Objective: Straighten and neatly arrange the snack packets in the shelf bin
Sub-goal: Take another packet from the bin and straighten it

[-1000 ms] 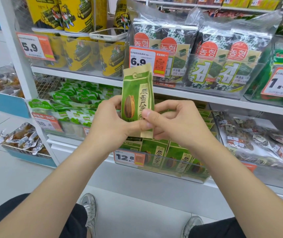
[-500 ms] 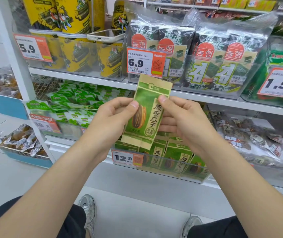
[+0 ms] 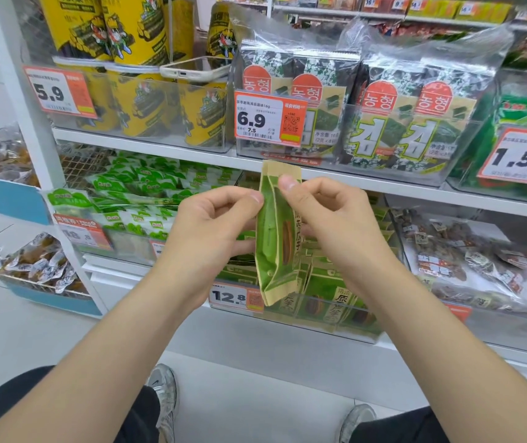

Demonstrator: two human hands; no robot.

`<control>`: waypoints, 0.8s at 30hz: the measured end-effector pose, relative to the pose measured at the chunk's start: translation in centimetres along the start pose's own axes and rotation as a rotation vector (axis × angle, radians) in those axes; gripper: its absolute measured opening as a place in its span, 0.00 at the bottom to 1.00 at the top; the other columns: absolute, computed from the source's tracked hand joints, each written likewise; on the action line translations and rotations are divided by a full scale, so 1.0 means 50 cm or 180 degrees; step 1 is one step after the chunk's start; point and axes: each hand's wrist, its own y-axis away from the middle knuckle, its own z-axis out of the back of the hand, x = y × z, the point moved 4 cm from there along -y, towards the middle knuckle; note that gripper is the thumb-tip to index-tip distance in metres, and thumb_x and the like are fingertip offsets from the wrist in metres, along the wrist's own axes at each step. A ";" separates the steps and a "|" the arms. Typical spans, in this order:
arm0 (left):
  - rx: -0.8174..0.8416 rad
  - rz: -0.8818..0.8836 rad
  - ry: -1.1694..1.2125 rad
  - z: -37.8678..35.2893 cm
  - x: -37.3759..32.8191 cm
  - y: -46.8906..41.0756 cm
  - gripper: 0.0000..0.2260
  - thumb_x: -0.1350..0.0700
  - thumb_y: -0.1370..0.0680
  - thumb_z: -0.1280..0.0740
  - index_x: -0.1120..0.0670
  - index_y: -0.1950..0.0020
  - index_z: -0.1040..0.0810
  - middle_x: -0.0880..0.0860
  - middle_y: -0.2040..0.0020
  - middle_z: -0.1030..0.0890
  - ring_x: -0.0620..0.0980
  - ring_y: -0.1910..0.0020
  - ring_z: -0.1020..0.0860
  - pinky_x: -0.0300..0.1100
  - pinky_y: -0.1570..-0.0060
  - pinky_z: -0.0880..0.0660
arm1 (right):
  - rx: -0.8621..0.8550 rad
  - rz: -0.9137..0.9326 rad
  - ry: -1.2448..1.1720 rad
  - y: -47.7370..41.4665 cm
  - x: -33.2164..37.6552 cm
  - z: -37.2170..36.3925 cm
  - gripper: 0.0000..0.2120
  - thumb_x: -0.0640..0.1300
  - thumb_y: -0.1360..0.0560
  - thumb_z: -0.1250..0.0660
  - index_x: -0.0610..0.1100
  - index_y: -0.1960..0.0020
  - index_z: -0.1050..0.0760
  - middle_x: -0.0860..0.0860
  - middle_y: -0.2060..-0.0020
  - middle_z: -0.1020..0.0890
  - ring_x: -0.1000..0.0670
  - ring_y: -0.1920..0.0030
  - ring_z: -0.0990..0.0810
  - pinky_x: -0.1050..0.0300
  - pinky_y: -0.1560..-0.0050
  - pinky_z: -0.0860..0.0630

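We held one green packet (image 3: 271, 238) up in front of the shelf with both hands. Our left hand (image 3: 211, 228) pinched its left side near the top, with the thumb in front and the other fingers curled behind. Our right hand (image 3: 329, 225) pinched the right side, and its thumb pressed just under the tan strip at the top.

The packet stood straight up and down. It was turned so that we saw mostly its thin folded side, with a brown seed picture and some writing at the right edge. It was up in the air in front of the clear bin (image 3: 335, 330), not inside it.

In the bin, more packets (image 3: 339, 306) of the same kind stood in rows. An orange price tag (image 3: 233, 297) that said 12.8 hung on the bin's front, just left of the held packet's bottom end.

On the shelf above, a phone (image 3: 196, 68) lay on a clear box of yellow cans (image 3: 128, 30), and seaweed packs (image 3: 415, 123) stood beside them.
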 end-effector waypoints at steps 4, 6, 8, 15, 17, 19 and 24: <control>0.0022 -0.0306 -0.0302 -0.006 -0.004 0.004 0.06 0.59 0.18 0.29 0.57 0.52 0.13 0.55 0.59 0.13 0.48 0.59 0.14 0.46 0.58 0.15 | 0.0253 0.0086 -0.0165 0.007 0.005 -0.010 0.20 0.55 0.24 0.23 0.37 0.55 0.21 0.38 0.55 0.13 0.39 0.57 0.14 0.44 0.48 0.18; 0.0035 -0.0363 -0.0315 -0.007 -0.008 0.003 0.06 0.60 0.18 0.29 0.58 0.52 0.14 0.55 0.58 0.12 0.51 0.58 0.13 0.48 0.56 0.15 | 0.0335 -0.0099 -0.0533 0.005 -0.001 -0.014 0.14 0.51 0.20 0.26 0.39 0.53 0.20 0.39 0.54 0.12 0.41 0.55 0.12 0.47 0.49 0.17; 0.0040 -0.0376 -0.0336 -0.007 -0.011 0.003 0.05 0.60 0.18 0.29 0.57 0.52 0.14 0.55 0.57 0.12 0.51 0.56 0.12 0.49 0.54 0.14 | 0.0468 -0.0238 -0.0855 0.008 0.001 -0.021 0.09 0.47 0.18 0.29 0.41 0.51 0.21 0.39 0.53 0.13 0.45 0.56 0.12 0.53 0.51 0.19; -0.0015 -0.0385 -0.0252 -0.007 -0.012 0.004 0.06 0.61 0.17 0.30 0.57 0.53 0.15 0.52 0.59 0.13 0.47 0.58 0.13 0.45 0.59 0.16 | 0.0688 -0.0269 -0.0998 0.006 0.000 -0.027 0.10 0.50 0.21 0.27 0.43 0.50 0.22 0.43 0.54 0.13 0.48 0.57 0.13 0.45 0.47 0.18; -0.0215 -0.0380 -0.0211 0.000 -0.012 0.002 0.06 0.62 0.17 0.30 0.57 0.53 0.15 0.50 0.61 0.13 0.44 0.60 0.14 0.42 0.63 0.17 | 0.0688 -0.0221 -0.0477 0.003 -0.007 -0.023 0.18 0.49 0.26 0.20 0.42 0.45 0.23 0.44 0.49 0.12 0.44 0.51 0.11 0.40 0.42 0.16; -0.0440 -0.0363 -0.0102 0.012 -0.011 -0.002 0.06 0.61 0.17 0.30 0.58 0.52 0.15 0.52 0.59 0.13 0.47 0.59 0.14 0.45 0.64 0.17 | 0.0747 -0.0246 0.0130 0.003 -0.014 -0.019 0.25 0.51 0.33 0.15 0.48 0.44 0.23 0.46 0.45 0.13 0.41 0.48 0.12 0.38 0.42 0.16; -0.0764 -0.0376 0.0102 0.038 -0.009 -0.010 0.06 0.61 0.16 0.32 0.62 0.48 0.16 0.54 0.58 0.14 0.47 0.59 0.15 0.46 0.62 0.16 | 0.0942 -0.0155 0.0616 0.009 -0.012 -0.020 0.18 0.47 0.28 0.18 0.41 0.48 0.24 0.47 0.50 0.13 0.46 0.60 0.11 0.53 0.58 0.16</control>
